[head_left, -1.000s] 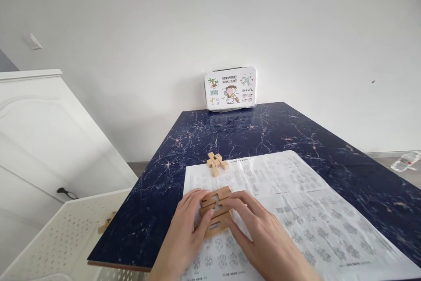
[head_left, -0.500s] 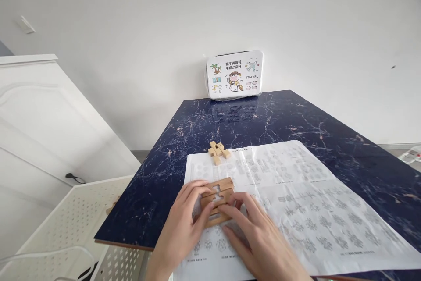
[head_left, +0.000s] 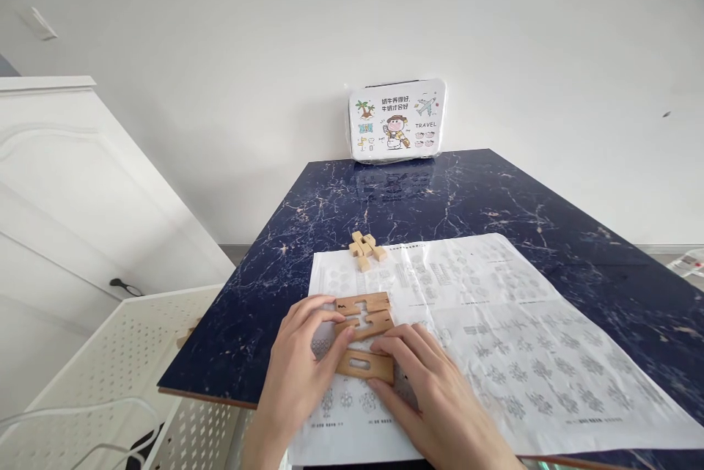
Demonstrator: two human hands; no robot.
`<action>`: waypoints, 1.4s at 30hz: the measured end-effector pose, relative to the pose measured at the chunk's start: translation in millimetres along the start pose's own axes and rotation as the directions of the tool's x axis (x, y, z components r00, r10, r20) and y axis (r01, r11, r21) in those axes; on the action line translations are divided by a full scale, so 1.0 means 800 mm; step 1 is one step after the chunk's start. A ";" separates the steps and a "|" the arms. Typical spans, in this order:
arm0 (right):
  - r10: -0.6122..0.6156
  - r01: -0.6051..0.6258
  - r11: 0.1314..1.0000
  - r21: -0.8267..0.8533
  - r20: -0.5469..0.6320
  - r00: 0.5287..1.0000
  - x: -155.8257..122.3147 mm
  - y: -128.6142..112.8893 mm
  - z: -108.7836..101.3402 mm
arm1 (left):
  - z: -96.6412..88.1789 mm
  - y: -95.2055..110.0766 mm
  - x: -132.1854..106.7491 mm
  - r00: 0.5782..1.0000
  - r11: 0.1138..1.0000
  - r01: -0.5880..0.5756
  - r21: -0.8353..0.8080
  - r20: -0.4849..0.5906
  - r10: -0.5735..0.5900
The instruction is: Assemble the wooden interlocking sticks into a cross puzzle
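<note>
Flat notched wooden puzzle bars [head_left: 364, 313] lie side by side on a printed instruction sheet [head_left: 495, 331]. A third bar with a slot [head_left: 364, 365] lies a little nearer to me, apart from the other two. My left hand [head_left: 300, 375] rests its fingertips on the left ends of the bars. My right hand [head_left: 434, 400] presses on the slotted bar from the right. A small assembled wooden cross puzzle [head_left: 366, 250] sits at the sheet's far left corner.
The dark blue marble table [head_left: 440, 199] stands against a white wall. A white cartoon-printed case [head_left: 397, 120] leans at its far edge. A white perforated basket [head_left: 110, 375] stands to the left below the table, beside a white door.
The slotted bar has come away from the other two and now lies nearer to me. My hands moved slightly apart. The camera view tilted down a little.
</note>
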State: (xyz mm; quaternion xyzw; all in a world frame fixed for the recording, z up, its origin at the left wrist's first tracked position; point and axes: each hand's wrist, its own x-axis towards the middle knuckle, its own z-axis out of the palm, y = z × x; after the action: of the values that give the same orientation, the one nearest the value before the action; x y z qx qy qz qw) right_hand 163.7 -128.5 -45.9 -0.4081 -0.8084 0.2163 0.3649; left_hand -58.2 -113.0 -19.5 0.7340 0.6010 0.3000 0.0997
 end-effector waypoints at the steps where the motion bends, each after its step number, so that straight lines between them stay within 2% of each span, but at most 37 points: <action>1: 0.004 -0.004 1.000 -0.008 0.012 1.000 0.000 0.000 -0.001 | 0.000 0.000 0.000 1.000 1.000 0.009 0.005 -0.002 -0.009; 16: 0.014 -0.011 0.999 -0.035 0.080 0.997 -0.005 0.004 -0.005 | -0.001 0.002 0.001 0.999 0.996 0.050 -0.069 0.000 -0.050; 20: 0.021 -0.018 0.999 -0.042 0.069 0.997 -0.006 0.005 -0.005 | -0.004 0.003 0.000 0.999 0.998 -0.029 -0.047 0.021 0.030; 25: 0.010 -0.007 0.999 -0.046 0.075 0.997 -0.005 0.002 -0.007 | -0.005 0.005 0.004 0.979 0.987 -0.156 0.031 0.141 0.150; 28: 0.019 -0.015 0.999 -0.045 0.083 0.996 -0.004 0.000 -0.007 | -0.004 0.007 0.009 0.964 0.980 -0.196 0.016 0.185 0.190; 42: 0.007 -0.002 0.998 -0.055 0.083 0.997 -0.005 0.003 -0.005 | -0.009 0.010 0.007 0.991 0.980 -0.031 -0.196 0.123 0.055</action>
State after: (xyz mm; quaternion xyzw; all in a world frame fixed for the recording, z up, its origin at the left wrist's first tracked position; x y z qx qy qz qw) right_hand 169.5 -130.1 -46.4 -0.4103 -0.8276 0.2117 0.3192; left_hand -54.7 -111.5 -8.1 0.7514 0.5454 0.3116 0.2023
